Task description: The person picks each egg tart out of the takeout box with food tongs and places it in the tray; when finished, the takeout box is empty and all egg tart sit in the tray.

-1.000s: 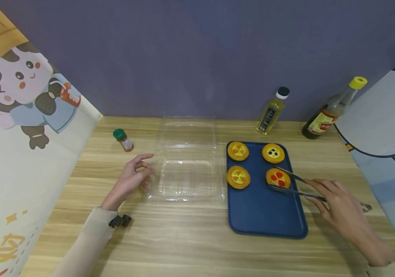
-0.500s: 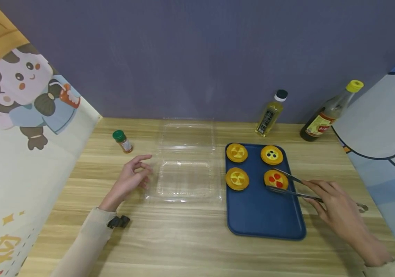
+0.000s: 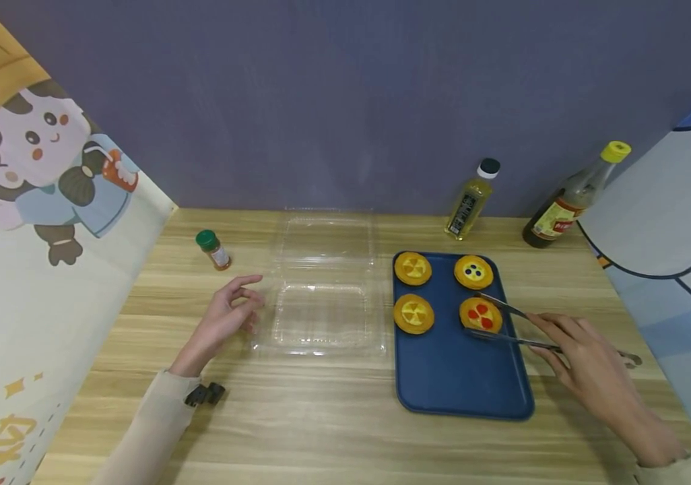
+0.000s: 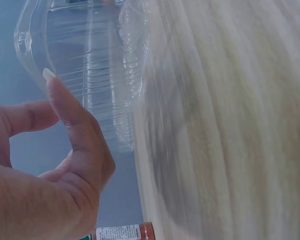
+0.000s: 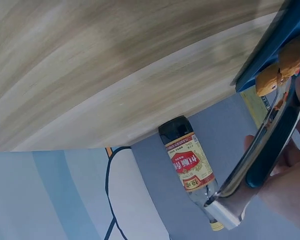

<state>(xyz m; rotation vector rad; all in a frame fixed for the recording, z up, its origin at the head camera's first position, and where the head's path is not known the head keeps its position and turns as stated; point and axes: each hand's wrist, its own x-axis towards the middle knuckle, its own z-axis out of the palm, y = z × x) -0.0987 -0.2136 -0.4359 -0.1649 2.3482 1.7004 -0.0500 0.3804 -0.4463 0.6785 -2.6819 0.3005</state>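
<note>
My right hand (image 3: 590,367) grips a pair of metal tongs (image 5: 270,145), whose spread arms lie on either side of an egg tart with red topping (image 3: 480,316). That tart sits on a blue tray (image 3: 461,377), in front of a tart with dark blue dots (image 3: 473,272). Two tarts with yellow wedges, a rear one (image 3: 413,269) and a front one (image 3: 414,314), stand along the tray's left side. My left hand (image 3: 224,320) has loosely bent fingers and holds nothing. Its fingertips are at the left edge of a clear plastic box (image 3: 321,313) with its lid laid back.
A small green-capped spice jar (image 3: 215,250) stands behind my left hand. Against the back wall are an oil bottle (image 3: 469,202) and a dark sauce bottle with a yellow cap (image 3: 564,212). Painted walls border the wooden table (image 3: 297,417) on both sides.
The whole head view has shifted slightly. The tongs stay around the red-topped tart, and both hands keep nearly the same places.
</note>
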